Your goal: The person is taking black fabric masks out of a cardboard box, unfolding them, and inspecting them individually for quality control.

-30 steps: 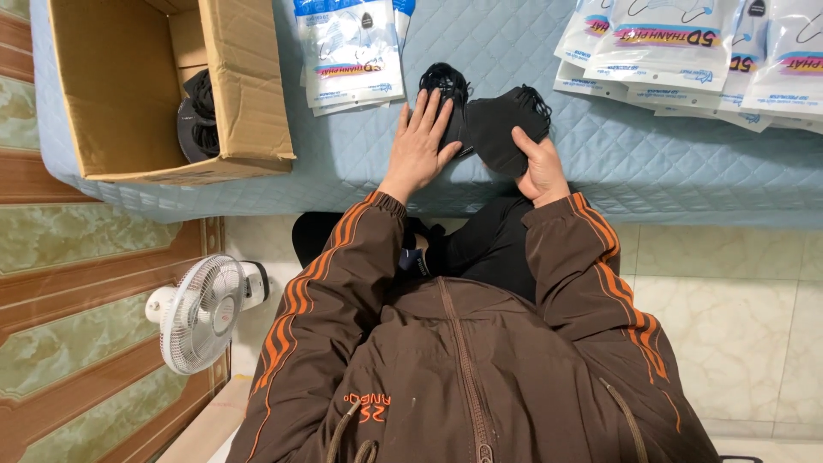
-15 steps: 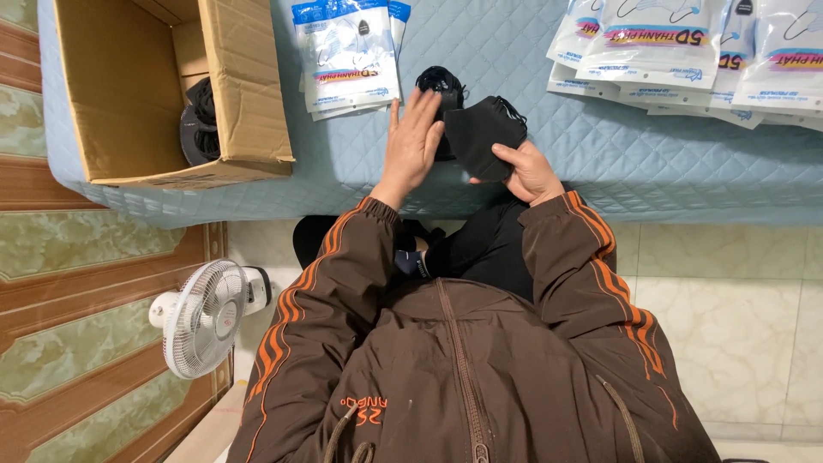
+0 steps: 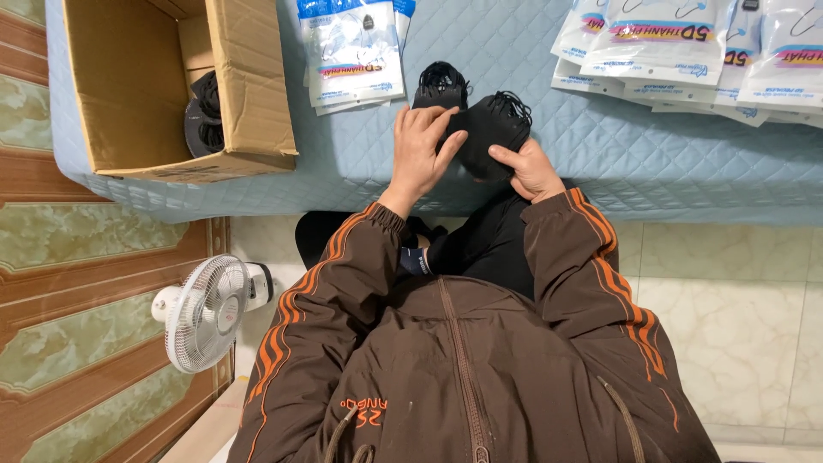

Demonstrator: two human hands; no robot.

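Note:
A stack of black face masks point(image 3: 489, 129) with ear loops lies near the front edge of a table covered in a light blue quilted cloth point(image 3: 600, 163). My left hand point(image 3: 422, 150) presses flat on the stack's left side, fingers spread. My right hand point(image 3: 530, 167) grips the stack's lower right edge, thumb on top. A second small bunch of black masks point(image 3: 439, 84) lies just behind the stack.
An open cardboard box point(image 3: 146, 86) with black masks inside stands at the left. White printed plastic packets point(image 3: 351, 51) lie behind my hands, and more packets point(image 3: 686, 51) at the right. A white fan point(image 3: 210, 313) stands on the floor at the left.
Both hands have shifted slightly on the black stack; my left fingers now lie further across it and my right hand has slid up along its lower edge.

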